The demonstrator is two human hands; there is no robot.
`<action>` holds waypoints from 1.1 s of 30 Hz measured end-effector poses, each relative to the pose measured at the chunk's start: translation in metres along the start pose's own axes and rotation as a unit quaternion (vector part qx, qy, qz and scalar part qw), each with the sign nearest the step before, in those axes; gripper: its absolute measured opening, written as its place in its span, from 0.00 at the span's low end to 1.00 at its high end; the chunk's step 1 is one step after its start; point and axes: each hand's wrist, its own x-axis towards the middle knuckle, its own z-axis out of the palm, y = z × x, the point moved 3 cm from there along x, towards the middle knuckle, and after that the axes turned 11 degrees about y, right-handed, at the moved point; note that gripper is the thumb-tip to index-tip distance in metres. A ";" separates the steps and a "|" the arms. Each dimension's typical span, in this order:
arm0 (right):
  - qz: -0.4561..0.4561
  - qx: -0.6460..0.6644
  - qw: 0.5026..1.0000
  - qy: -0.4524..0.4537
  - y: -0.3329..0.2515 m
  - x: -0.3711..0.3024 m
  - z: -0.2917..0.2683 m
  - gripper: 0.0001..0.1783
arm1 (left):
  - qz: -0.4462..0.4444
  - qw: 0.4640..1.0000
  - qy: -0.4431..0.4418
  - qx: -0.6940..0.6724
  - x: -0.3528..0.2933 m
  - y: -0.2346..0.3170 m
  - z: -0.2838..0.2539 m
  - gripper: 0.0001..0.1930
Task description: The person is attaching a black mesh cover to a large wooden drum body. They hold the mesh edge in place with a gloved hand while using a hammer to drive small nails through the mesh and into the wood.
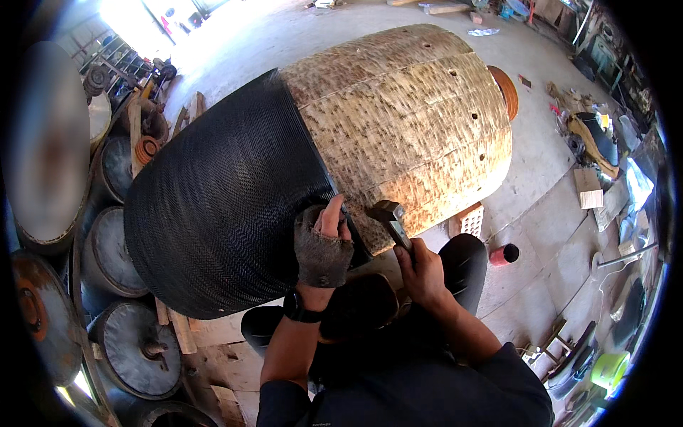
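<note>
A large barrel-shaped wooden drum (pixel 398 114) lies on its side in front of me. Its pale surface is covered in small dark marks, with a few round holes towards the right. Ribbed black sheeting (pixel 220 199) wraps the left part and ends in a straight edge. At that edge rests my left hand (pixel 324 249) in a grey fingerless glove, fingers drawn together; whatever they pinch is too small to make out. My right hand (pixel 425 274) is closed round the handle of a hammer (pixel 388 213), whose head is over the bare wood just right of my left hand.
Several round drums with metal ends (pixel 139 349) crowd the left side. A perforated brick (pixel 468 220) sits by the drum's lower right, near a red cup-like container (pixel 504 255). Scraps, boards and a green tape-like roll (pixel 610 370) litter the right.
</note>
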 end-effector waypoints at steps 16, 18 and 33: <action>-0.060 -0.028 0.998 -0.004 -0.042 0.004 -0.011 0.14 | -0.052 0.997 0.024 0.043 0.010 0.015 0.017 0.37; -0.057 -0.031 0.998 -0.007 -0.041 0.002 -0.008 0.14 | -0.072 0.996 0.021 0.049 0.009 0.014 0.018 0.38; -0.071 0.054 0.996 0.008 -0.023 -0.005 0.002 0.11 | 0.018 0.982 -0.187 0.002 -0.157 0.036 0.027 0.18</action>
